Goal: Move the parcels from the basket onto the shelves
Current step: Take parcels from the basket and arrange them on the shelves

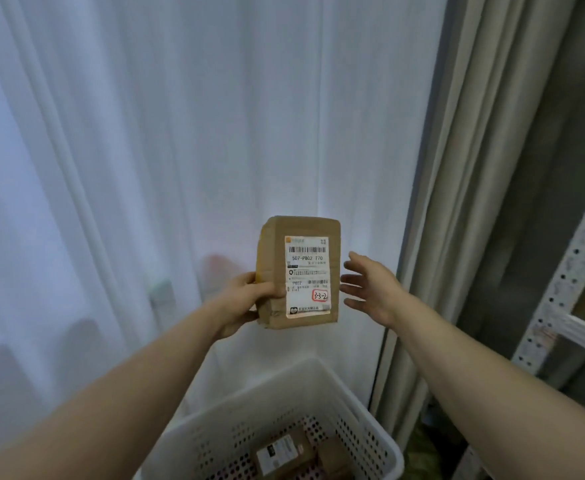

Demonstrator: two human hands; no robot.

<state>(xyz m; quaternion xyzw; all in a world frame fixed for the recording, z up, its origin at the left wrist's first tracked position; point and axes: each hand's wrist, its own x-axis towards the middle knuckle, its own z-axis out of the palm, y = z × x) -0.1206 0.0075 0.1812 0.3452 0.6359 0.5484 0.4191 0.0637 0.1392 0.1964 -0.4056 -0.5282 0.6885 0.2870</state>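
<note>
White curtain (111, 168) hung on your left. Your left hand (246, 303) held a brown box (273, 258) up in front of it, with the thumb on the front and the fingers curled round the edge. The box stood up tall, and its white label (306, 277) faced you with "3-3-2" in a red ring. Your right hand (370, 289) was just beside the box, not touching it, its fingers spread wide and holding nothing. Below your hands sat a white basket (284, 386) with holes, and more parcels (284, 455) lay inside it. A tan curtain (474, 168) hung to the right. A white metal shelf (568, 271) stood at the far right.
</note>
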